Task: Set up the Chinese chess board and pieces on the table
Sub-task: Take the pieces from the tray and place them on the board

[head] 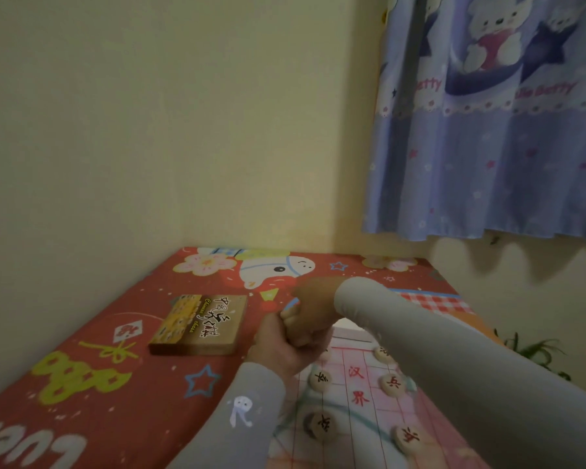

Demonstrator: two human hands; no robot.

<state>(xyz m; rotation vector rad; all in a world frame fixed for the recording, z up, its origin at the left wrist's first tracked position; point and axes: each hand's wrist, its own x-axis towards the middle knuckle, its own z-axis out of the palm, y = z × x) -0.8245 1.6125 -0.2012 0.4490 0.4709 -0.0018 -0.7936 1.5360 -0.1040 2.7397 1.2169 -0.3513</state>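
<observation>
A pink paper chess board (356, 418) with red characters lies on the table at lower right. Several round wooden pieces rest on it: a black-lettered piece (319, 378), a red-lettered piece (391, 383), another black one (318, 424) and another red one (407, 436). My left hand (278, 350) and my right hand (313, 304) meet above the board's far end, fingers curled and pressed together. What lies between them is hidden. My right forearm covers the board's right side.
The brown chess box (200, 326) lies shut on the red cartoon tablecloth (92, 377), left of my hands. Yellow walls close the table's left and far sides. A blue curtain (487, 147) hangs at upper right, and a green plant (535, 350) stands past the right edge.
</observation>
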